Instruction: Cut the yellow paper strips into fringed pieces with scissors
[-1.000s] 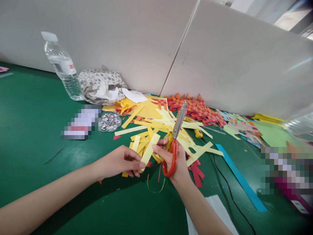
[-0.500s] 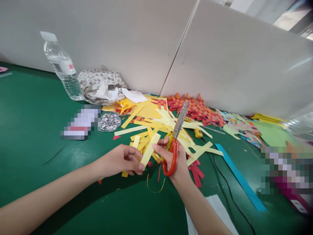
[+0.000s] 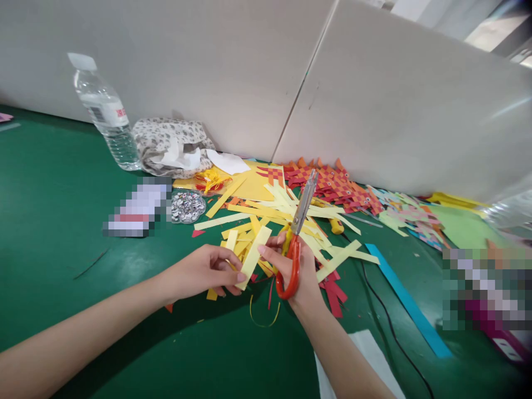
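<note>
Between my two hands is a pale yellow paper strip [image 3: 254, 258], tilted up to the right. My left hand [image 3: 210, 271] pinches its lower end between thumb and fingers. My right hand [image 3: 297, 266] has the scissors [image 3: 294, 252] hooked in its grip, with their red and yellow handles round the fingers and the metal blades together, pointing up and away. The right thumb and fingers also touch the upper end of the strip. Behind the hands lies a loose heap of yellow paper strips [image 3: 291, 208].
Along the grey partition [image 3: 208, 66] lie woven red-orange paper pieces [image 3: 332, 185]. At left stand a water bottle [image 3: 106, 113], a patterned cloth pouch [image 3: 170, 136] and a bag of googly eyes [image 3: 188, 207]. A blue strip [image 3: 405, 299] and a black cable [image 3: 388, 318] lie right.
Almost nothing differs. The left thumb has shifted slightly up on the strip, and the scissors have tipped a little to the left.
</note>
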`<state>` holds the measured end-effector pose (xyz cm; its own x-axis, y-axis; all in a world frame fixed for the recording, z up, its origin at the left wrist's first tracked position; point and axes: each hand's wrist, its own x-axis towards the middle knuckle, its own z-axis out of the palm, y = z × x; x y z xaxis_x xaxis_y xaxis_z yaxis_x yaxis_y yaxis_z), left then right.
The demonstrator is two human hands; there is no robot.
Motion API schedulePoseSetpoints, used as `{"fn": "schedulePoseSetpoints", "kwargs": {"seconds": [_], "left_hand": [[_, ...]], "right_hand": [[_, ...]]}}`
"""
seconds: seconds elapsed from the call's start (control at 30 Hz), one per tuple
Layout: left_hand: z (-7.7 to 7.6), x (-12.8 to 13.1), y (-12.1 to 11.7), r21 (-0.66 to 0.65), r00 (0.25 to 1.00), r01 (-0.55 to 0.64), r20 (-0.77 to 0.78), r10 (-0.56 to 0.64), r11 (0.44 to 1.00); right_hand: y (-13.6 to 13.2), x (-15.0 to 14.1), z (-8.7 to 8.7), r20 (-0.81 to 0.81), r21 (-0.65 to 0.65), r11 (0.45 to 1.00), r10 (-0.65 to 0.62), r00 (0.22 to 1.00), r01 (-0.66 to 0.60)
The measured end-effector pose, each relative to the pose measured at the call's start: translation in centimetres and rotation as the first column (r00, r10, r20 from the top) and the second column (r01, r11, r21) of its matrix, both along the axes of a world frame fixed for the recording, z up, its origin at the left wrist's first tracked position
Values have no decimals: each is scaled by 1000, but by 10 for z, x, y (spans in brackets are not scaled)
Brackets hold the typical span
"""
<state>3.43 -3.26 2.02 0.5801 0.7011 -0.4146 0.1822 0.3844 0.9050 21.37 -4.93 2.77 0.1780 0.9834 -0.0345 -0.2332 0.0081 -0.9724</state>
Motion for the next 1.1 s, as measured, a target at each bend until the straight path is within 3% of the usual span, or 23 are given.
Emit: {"fn": "schedulePoseSetpoints", "kwargs": {"seconds": [0.17,0.37,0.53,0.63,0.8,0.97,1.1], "left_hand": [[5,-1,0,78,998,34,-50,-30,996],[3,-1,-1,68,999,16,-40,-13,998],[4,0,0,52,989,-139,54,136,989],[6,-2,0,105,931,-347,157,329,932],[9,-4,1,128,778,-607,294,555,784],[8,-3,2,99,700,-690,346,625,717],[5,-2,2,90,686,-697,373,625,711]], "right_hand": [[0,-2,1,27,2,1000,7,1000,-7],[0,-2,-1,86,26,1000,3,996,-6],[-1,0,2,246,30,1000,-5,969,-3],[-4,0,2,478,18,999,17,878,-30],[-9,-3,-2,774,-5,996,63,629,-94],[-11,-7,-5,920,-12,988,73,386,-157],[-12,-9,-4,943,-39,985,91,320,-165]]}}
